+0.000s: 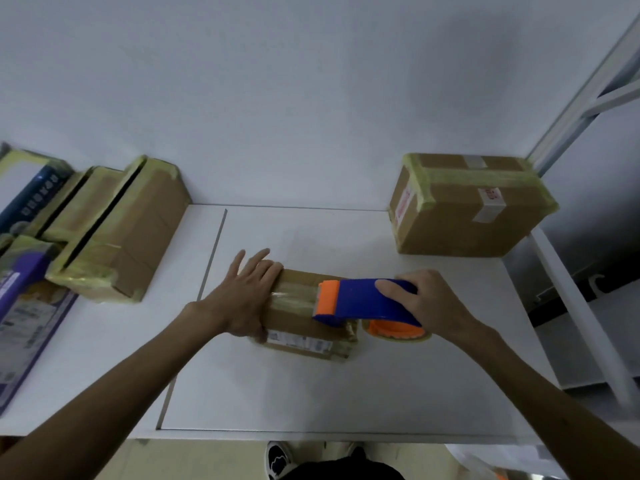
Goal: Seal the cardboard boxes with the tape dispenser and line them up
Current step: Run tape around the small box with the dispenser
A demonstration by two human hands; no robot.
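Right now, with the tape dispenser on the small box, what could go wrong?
1. The left hand only presses flat on the small box, so it may slide when the right hand pulls the tape dispenser.
2. The dispenser's orange front end points toward the left hand; a slip might nick it.

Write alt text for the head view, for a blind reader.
The right hand holds a blue tape dispenser on a small box pressed down by the left hand; other boxes sit left, a big box right.
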